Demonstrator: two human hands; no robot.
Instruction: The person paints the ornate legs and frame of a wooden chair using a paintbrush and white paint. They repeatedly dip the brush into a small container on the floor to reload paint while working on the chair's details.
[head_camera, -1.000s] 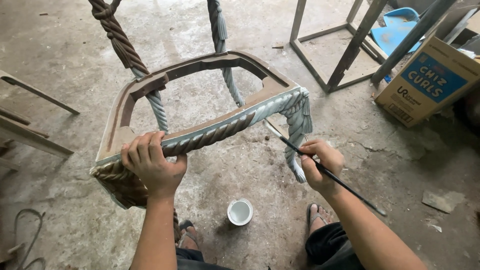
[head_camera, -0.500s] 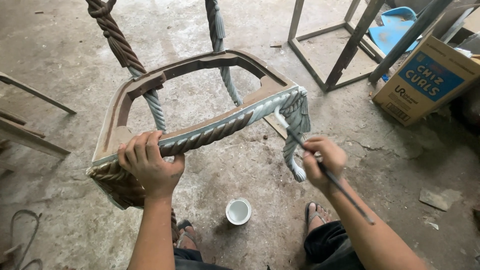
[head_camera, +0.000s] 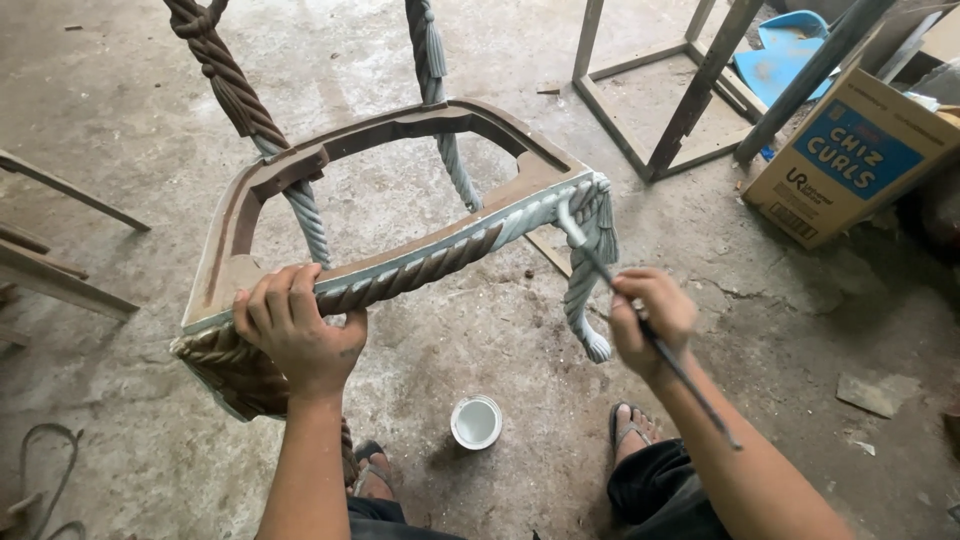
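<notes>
The left hand (head_camera: 295, 335) gripped the front rail of the carved, rope-twisted wooden chair frame (head_camera: 400, 200). The right hand (head_camera: 650, 315) pinched a long, thin black paintbrush (head_camera: 640, 320), its tip at the pale blue corner at two o'clock. Toward eight o'clock the rail remained brown. A small round white paint cup (head_camera: 476, 421) stood on the concrete floor (head_camera: 800, 330).

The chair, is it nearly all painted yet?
Not yet. The corner leg and the right part of the front rail already look pale grey. The right hand holds the brush, its tip at that corner, while the left hand grips the rail. The rail's brown left part, the left corner and the top frame remain unpainted.
</notes>
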